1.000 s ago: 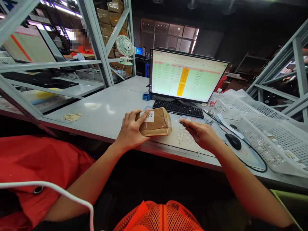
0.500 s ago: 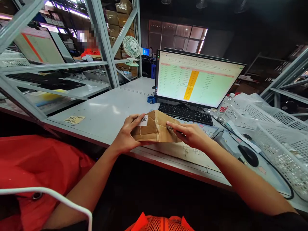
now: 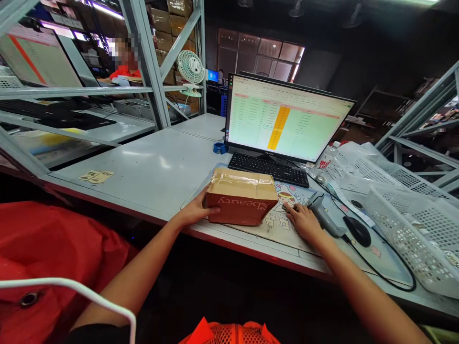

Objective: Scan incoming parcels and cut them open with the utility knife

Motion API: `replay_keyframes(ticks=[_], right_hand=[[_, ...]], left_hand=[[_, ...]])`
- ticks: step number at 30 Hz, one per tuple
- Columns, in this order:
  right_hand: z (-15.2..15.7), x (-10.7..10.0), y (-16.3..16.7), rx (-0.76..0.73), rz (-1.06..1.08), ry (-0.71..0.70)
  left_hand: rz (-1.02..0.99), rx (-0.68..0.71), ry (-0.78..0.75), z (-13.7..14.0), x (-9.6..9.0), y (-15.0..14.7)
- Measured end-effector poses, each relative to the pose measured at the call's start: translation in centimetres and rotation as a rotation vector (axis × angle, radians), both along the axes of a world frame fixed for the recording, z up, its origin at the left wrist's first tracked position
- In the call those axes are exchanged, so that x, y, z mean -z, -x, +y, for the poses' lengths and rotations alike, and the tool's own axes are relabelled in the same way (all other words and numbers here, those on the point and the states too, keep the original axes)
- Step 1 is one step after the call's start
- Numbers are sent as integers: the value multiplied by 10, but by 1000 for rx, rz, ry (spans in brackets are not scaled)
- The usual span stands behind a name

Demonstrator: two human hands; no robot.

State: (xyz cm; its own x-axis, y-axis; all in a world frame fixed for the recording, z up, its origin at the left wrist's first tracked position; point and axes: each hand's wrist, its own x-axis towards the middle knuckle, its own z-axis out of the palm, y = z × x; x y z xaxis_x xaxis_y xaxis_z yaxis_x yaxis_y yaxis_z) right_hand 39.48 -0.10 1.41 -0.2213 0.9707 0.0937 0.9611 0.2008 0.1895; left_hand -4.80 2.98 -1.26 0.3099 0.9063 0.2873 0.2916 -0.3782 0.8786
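Note:
A brown cardboard box [image 3: 239,208] with clear tape along its top and "beauty" lettering on its front rests at the near edge of the desk mat. My left hand [image 3: 196,208] grips its left end, thumb on the printed front and fingers hidden behind. To the right of the box, my right hand [image 3: 304,220] lies on the printed desk mat [image 3: 276,224], fingers stretched out, apart from the box. A grey barcode scanner [image 3: 328,220] sits just beyond that hand.
A monitor [image 3: 283,119] and black keyboard [image 3: 267,168] stand behind the box. On the right are a mouse [image 3: 357,231], a cable and white plastic baskets [image 3: 405,239]. Blue tape [image 3: 220,148] and paper labels [image 3: 96,177] lie on the desk. Another person sits beyond the metal frame [image 3: 143,62].
The box has turned and come down onto the mat, its lettered side now facing me. My right hand has left the box, moved right and lowered to the mat; its dark tool no longer shows.

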Motion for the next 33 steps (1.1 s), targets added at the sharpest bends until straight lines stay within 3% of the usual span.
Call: replay_keyframes(ticks=[2,4,7,10,12,15,20,24,26,31,33], right_hand=[[3,-1,0,-16,93,-19],[12,-15,4,-83,302,-78],[32,-58,25,-261,704,-202],[51,-104,69,-437,915,-160],[59,-122,102,-527,866,-27],[62,-131,140,-550,648,110],[51,-139,158,-513,335,53],[70,-158,165,-301,154,-67],[92,-161,170,-225,165,-64],[139,-143,172,-161,331,275],[147,-137,170,-152,362,322]], left_hand=[[68,-35,-54,-4,-12,-3],[118,-149,-241,-14,-34,-10],[276,-239,-601,-34,-71,-31],[531,-288,-766,-48,-92,-63],[610,-399,-776,-52,-90,-80],[580,-512,-806,-52,-77,-92],[543,-515,-824,-51,-66,-89],[533,-497,-839,-55,-70,-89],[545,-484,-836,-58,-76,-88],[678,-241,-707,-50,-113,-82],[717,-173,-635,-41,-131,-82]])
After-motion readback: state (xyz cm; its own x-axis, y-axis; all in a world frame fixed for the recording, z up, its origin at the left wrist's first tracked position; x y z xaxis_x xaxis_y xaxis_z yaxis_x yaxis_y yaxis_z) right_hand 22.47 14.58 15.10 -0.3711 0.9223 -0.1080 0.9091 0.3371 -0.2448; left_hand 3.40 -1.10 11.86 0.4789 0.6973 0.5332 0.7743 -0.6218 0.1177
